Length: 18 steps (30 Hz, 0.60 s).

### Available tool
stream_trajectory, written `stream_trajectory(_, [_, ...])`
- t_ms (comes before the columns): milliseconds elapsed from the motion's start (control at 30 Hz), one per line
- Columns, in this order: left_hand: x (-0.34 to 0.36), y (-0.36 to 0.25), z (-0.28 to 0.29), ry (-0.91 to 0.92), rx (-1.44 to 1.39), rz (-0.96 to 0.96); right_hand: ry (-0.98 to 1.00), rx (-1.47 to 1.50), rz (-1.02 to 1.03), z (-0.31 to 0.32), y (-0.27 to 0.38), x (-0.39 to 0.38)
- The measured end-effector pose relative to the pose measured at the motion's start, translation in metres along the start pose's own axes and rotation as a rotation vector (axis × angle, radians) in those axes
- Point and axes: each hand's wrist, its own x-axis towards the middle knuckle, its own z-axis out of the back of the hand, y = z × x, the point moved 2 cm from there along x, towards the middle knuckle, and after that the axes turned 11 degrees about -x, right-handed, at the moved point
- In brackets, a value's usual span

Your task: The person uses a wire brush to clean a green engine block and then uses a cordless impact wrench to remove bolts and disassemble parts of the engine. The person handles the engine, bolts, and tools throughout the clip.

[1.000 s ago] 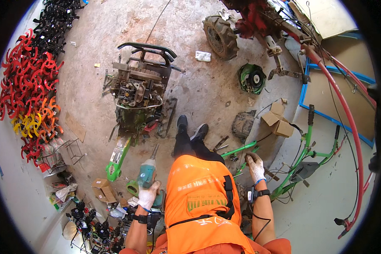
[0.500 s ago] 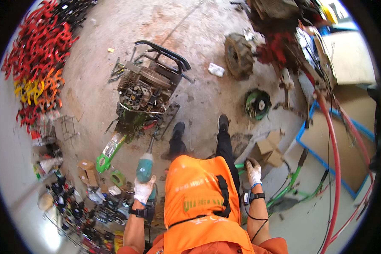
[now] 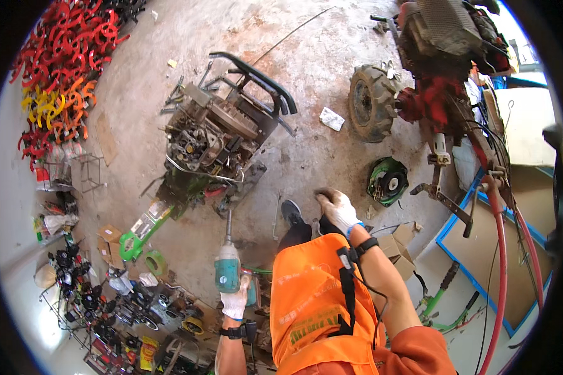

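My left hand [image 3: 235,303], in a white glove, grips a teal impact wrench [image 3: 227,270] by its handle. The wrench's long shaft points away from me, its tip close to the lower end of a dirty walking tiller [image 3: 213,134]. I cannot make out whether tip and machine touch. That tiller has an exposed engine, a curved black bar at its far end and a green handle part [image 3: 137,234] at the near left. My right hand [image 3: 338,209], gloved with dark-stained fingertips, hangs open over the floor by my shoes, its fingers loosely bent and nothing visible in them.
A green round housing [image 3: 387,181] lies right of centre, near a red machine [image 3: 441,103] with a lugged tyre [image 3: 370,103]. Red hoses [image 3: 499,250] and blue-edged boards [image 3: 488,250] stand at right. Red blades [image 3: 69,50] are piled far left; mixed parts [image 3: 137,306] crowd the near left.
My right hand has left the green bars at right and swung forward and left, in front of my body. The wrench in my left hand sits slightly right and nearer me; the view has shifted.
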Motion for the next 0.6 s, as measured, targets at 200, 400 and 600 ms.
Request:
stream_trajectory(200, [0.067,0.14,0.04,0.246,0.433,0.056,0.175,0.137,0.151,-0.112,0.022,0.086])
stream_trajectory(400, [0.108,0.181,0.029,0.286,0.37,-0.216,0.26,0.062,0.194,-0.174,0.009,0.16])
stream_trajectory(600, [0.145,0.216,0.002,0.256,0.26,-0.078,0.25,0.301,0.342,-0.212,-0.016,0.23])
